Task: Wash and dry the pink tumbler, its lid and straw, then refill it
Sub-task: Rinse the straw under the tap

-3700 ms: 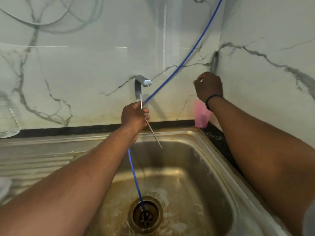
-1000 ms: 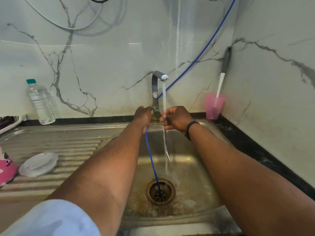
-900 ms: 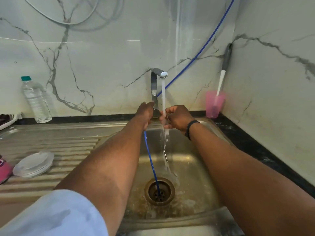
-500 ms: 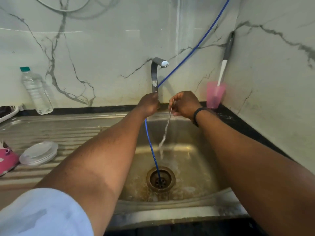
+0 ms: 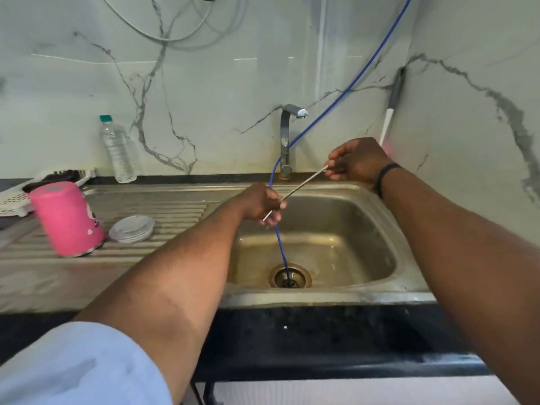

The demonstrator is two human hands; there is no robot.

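With the tap now off, you hold the rinsed straw over the sink, left hand and right hand pinched shut on its ends, apparently ready for drying; the pink tumbler waits upturned at the bench's left edge.

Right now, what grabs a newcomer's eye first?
Both hands stretch a thin straw over the steel sink: left hand at its lower end, right hand at the upper. Next, the pink tumbler, upside down on the drainboard at left, beside a clear lid.
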